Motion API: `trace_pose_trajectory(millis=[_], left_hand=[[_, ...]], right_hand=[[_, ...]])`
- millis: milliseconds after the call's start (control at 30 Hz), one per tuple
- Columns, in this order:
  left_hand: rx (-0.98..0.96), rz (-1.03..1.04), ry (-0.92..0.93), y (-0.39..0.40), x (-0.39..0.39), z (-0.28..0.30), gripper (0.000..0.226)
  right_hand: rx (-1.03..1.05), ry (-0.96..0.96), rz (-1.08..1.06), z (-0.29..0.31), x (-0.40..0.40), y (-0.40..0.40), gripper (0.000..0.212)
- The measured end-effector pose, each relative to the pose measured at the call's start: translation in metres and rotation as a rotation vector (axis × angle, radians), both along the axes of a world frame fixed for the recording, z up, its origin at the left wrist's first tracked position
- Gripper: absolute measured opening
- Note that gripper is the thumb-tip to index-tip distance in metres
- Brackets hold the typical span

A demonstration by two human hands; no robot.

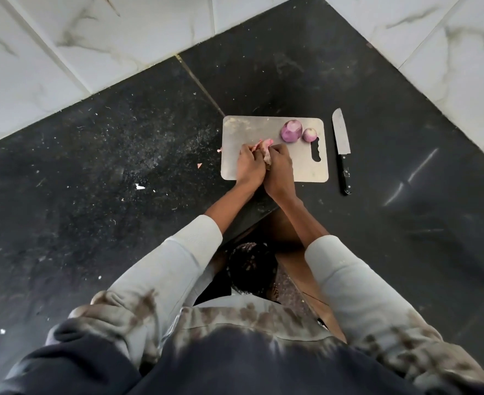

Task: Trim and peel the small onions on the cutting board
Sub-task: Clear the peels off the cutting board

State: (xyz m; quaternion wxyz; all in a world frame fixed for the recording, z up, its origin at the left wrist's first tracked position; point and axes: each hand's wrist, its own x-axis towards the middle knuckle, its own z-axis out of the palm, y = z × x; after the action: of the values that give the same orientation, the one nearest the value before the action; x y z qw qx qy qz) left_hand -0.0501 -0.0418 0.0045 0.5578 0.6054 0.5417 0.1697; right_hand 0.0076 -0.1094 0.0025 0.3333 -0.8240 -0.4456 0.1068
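Both closed together, left hand (249, 163) and right hand (278, 166), around pinkish onion skins (263, 145) over the cutting board (246, 129), seemingly gathering scraps; beyond, two peeled onions (291, 132) parked clear; knife (342, 146) laid aside.

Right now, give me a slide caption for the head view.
Both hands, left hand and right hand, peel an onion over the cutting board; two peeled onions and knife alongside.

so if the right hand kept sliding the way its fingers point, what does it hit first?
Probably the onion skin it is gripping, then bare metal cutting board. The right hand points up-board, passing left of the larger peeled purple onion, though depth is unclear.
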Motion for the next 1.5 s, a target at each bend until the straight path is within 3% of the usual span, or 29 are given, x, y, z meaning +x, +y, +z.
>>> trace_pose_trajectory(millis=[133, 300, 433, 533, 633, 833, 933, 1033, 1100, 1267, 1400, 1500], left_hand=[[-0.021, 0.052, -0.088, -0.029, -0.009, 0.013, 0.028], [-0.004, 0.114, -0.139, -0.092, -0.034, 0.016, 0.026], [-0.089, 0.133, -0.133, -0.139, -0.057, -0.002, 0.026], [-0.119, 0.088, -0.097, -0.165, -0.073, -0.015, 0.028], [-0.172, 0.054, -0.038, -0.183, -0.087, -0.039, 0.027], [-0.360, -0.036, 0.071, -0.199, -0.116, -0.128, 0.034], [-0.383, -0.083, 0.172, -0.197, -0.131, -0.225, 0.049], [-0.403, -0.066, 0.252, -0.204, -0.148, -0.357, 0.073], [-0.410, -0.088, 0.326, -0.214, -0.150, -0.367, 0.082], [-0.433, -0.178, 0.361, -0.223, -0.147, -0.420, 0.069], [-0.428, -0.224, 0.406, -0.217, -0.156, -0.423, 0.059], [-0.444, -0.275, 0.471, -0.210, -0.160, -0.388, 0.046]], right_hand=[[0.064, -0.010, 0.029, 0.004, -0.002, -0.026, 0.020], [0.230, 0.367, -0.103, 0.005, -0.037, -0.079, 0.017], [0.159, 0.437, -0.135, -0.014, -0.058, -0.128, 0.019], [0.061, 0.331, -0.102, -0.034, -0.068, -0.156, 0.018], [0.039, 0.434, -0.176, -0.049, -0.083, -0.179, 0.017], [-0.194, 0.330, -0.164, -0.123, -0.110, -0.209, 0.027], [-0.242, 0.433, -0.169, -0.178, -0.118, -0.211, 0.034], [-0.269, 0.350, -0.183, -0.249, -0.130, -0.218, 0.042], [-0.312, 0.310, -0.175, -0.296, -0.137, -0.228, 0.052], [-0.346, 0.354, -0.157, -0.375, -0.134, -0.234, 0.050], [-0.486, 0.445, -0.152, -0.380, -0.125, -0.251, 0.074], [-0.423, 0.485, -0.158, -0.355, -0.114, -0.259, 0.056]])
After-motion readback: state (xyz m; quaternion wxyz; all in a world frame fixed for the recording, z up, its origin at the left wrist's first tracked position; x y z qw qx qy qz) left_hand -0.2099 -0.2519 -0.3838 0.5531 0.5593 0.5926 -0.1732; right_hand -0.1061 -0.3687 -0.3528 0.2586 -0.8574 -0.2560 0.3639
